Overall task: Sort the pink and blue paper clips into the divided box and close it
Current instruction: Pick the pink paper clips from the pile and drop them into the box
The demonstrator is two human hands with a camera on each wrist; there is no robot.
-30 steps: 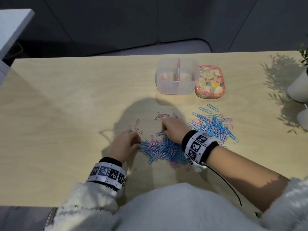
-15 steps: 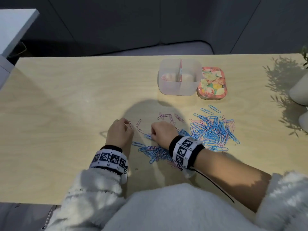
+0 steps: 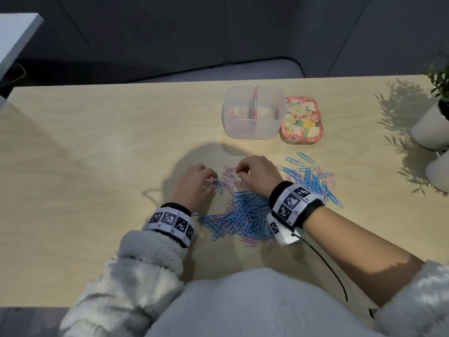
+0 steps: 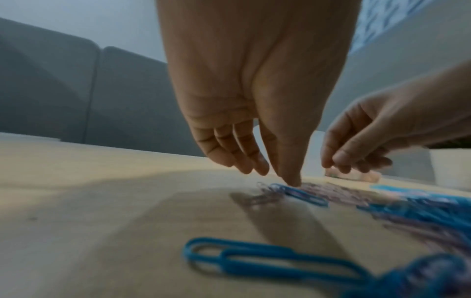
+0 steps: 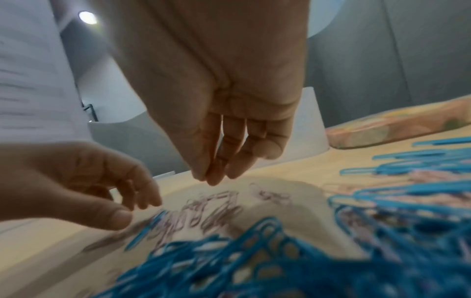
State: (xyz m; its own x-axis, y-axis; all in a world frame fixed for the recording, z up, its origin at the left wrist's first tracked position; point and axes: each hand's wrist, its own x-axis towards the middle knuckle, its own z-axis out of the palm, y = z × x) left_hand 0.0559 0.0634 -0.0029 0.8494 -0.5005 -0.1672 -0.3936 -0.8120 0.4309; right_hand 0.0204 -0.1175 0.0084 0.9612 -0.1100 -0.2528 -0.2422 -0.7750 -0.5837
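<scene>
The translucent divided box (image 3: 254, 128) stands open at the table's far side, with its floral lid (image 3: 302, 120) lying beside it on the right. A mixed heap of blue and pink paper clips (image 3: 243, 215) lies between my wrists, and a second heap (image 3: 313, 182) is to the right. A few pink clips (image 3: 229, 175) are spread between my hands. My left hand (image 3: 213, 182) presses one fingertip (image 4: 293, 181) on a blue clip (image 4: 303, 194). My right hand (image 3: 240, 173) hovers just over the pink clips (image 5: 224, 203), its fingertips (image 5: 211, 177) bunched with nothing seen between them.
Two white plant pots (image 3: 430, 127) (image 3: 439, 171) stand at the table's right edge. A white tabletop corner (image 3: 17, 37) juts in at the upper left. A loose blue clip (image 4: 267, 260) lies near my left wrist. Bare wood (image 3: 85, 166) stretches left of the hands.
Both hands have moved away from me and a little right, out of the mixed heap to the small group of pink clips. The left fingertip now rests on a blue clip.
</scene>
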